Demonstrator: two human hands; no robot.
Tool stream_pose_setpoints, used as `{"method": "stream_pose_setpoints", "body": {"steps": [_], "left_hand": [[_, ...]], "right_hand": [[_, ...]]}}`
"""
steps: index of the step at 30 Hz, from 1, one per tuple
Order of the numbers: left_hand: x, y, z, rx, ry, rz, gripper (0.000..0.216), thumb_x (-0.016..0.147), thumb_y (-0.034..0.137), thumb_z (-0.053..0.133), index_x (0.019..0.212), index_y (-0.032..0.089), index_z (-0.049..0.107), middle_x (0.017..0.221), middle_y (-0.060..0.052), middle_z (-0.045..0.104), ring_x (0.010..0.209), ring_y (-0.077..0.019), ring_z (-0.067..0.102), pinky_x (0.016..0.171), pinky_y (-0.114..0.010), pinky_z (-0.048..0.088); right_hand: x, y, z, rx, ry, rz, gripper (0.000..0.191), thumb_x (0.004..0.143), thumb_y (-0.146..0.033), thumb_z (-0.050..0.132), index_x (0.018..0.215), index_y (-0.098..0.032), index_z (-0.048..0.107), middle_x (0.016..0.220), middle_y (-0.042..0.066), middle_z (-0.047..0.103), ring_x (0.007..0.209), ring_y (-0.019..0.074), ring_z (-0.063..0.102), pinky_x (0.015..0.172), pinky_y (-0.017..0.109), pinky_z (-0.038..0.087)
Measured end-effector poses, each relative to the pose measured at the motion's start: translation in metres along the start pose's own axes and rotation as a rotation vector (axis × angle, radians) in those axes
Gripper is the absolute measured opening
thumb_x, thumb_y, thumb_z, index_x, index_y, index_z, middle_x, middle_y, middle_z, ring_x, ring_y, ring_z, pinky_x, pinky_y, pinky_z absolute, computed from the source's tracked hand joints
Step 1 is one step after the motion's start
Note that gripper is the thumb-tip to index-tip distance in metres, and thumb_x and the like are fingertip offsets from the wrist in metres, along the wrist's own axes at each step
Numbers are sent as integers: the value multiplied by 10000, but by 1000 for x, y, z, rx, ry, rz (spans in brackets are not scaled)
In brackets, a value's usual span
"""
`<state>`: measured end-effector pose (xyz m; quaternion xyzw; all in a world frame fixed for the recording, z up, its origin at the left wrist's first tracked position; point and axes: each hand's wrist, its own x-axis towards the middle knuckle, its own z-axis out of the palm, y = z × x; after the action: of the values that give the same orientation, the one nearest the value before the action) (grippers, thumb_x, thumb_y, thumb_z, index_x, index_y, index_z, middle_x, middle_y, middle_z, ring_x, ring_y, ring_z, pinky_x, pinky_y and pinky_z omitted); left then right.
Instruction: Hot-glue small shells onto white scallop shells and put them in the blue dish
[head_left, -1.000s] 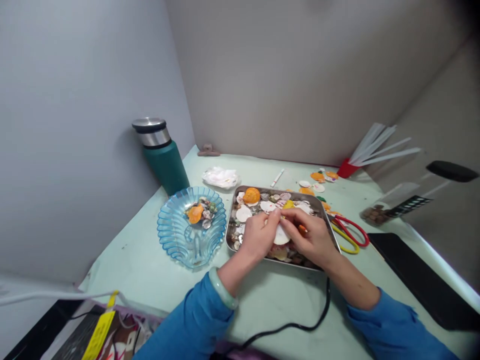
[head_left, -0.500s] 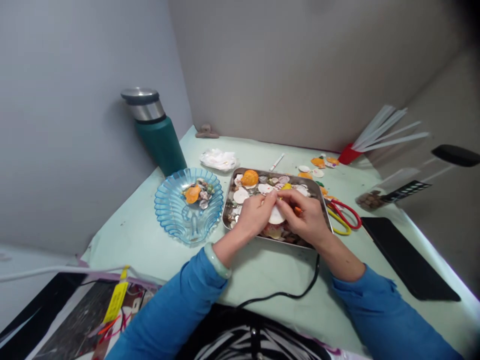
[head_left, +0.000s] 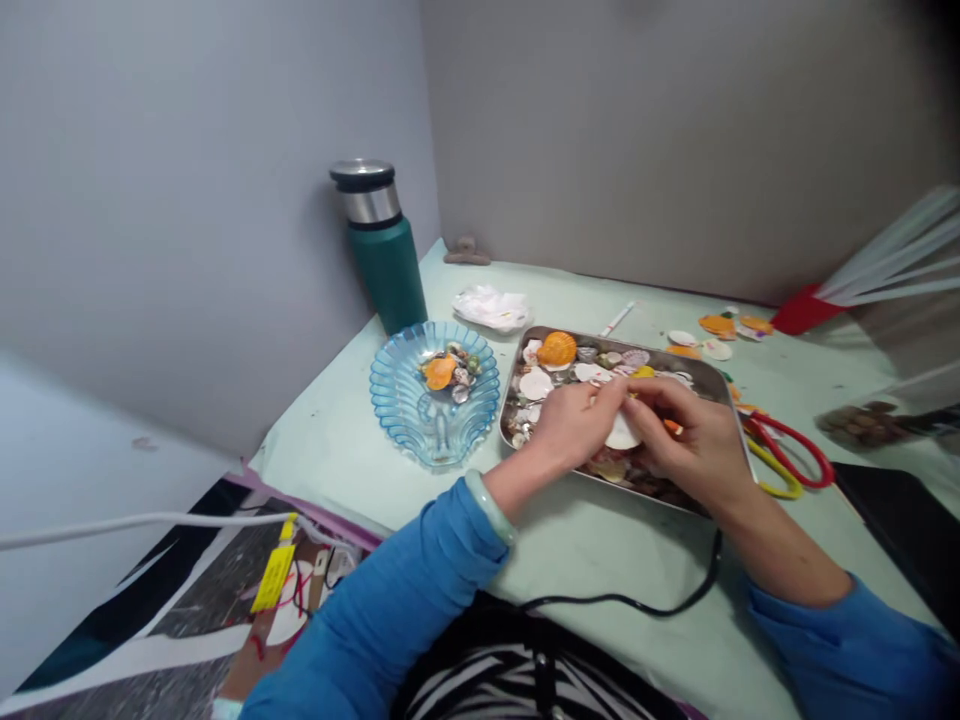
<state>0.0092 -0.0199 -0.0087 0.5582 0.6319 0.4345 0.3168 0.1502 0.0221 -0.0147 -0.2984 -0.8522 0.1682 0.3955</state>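
My left hand (head_left: 577,425) and my right hand (head_left: 686,435) meet over a metal tray (head_left: 637,492), fingertips pinched together. A white shell (head_left: 622,432) shows between them and appears held by both; the fingers hide its upper part. Whether anything smaller sits at the fingertips I cannot make out. Shells fill the tray under my hands, among them an orange scallop shell (head_left: 556,350) at its far left corner and a pale round shell (head_left: 535,384) nearer the left side.
Left of the tray sits a blue shell-shaped dish (head_left: 390,400) holding small shells. Behind stand a green bottle (head_left: 390,275) and crumpled white tissue (head_left: 493,307). Scissors (head_left: 814,450), loose shells (head_left: 718,326) and a red cup (head_left: 806,310) of straws lie rightward. A black cable (head_left: 622,600) crosses the front.
The view has turned left, so the tray, dish and bottle appear farther right. Both hands keep their pinch over the tray, with the white shell still between them.
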Motion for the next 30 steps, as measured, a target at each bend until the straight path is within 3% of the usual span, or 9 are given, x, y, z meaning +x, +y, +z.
{"method": "stream_pose_setpoints", "body": {"steps": [11,19,24,26,30], "left_hand": [[0,0,-2,86,-23,12,555,904,468,279,719,133,681,695,-90,678,676,-198,595,598,-266,443],[0,2,-4,101,-47,-6,590,904,495,257,718,137,687,685,-90,673,651,-191,581,575,-273,430],[0,2,-4,102,-52,23,590,911,477,254,733,128,697,697,-97,689,664,-197,601,608,-272,441],[0,1,-2,71,17,23,527,896,476,323,752,137,700,725,-85,702,684,-197,609,620,-260,441],[1,-3,2,22,32,57,540,904,472,302,742,133,690,710,-85,691,677,-196,607,565,-246,416]], "right_hand": [[-3,8,0,-31,29,-1,186,851,-317,568,994,-226,644,700,55,641,508,160,548,478,289,407],[-5,8,3,-17,21,74,300,849,-474,519,1024,-255,629,778,88,656,523,193,576,454,333,411],[-3,6,2,-47,53,10,235,851,-393,535,990,-231,633,746,84,667,529,192,578,479,330,434],[-2,4,0,-59,45,12,181,845,-311,562,975,-211,637,711,67,667,519,174,577,470,295,433],[1,-2,-2,-33,6,-15,170,865,-266,538,992,-187,618,653,9,618,529,143,556,512,250,434]]}}
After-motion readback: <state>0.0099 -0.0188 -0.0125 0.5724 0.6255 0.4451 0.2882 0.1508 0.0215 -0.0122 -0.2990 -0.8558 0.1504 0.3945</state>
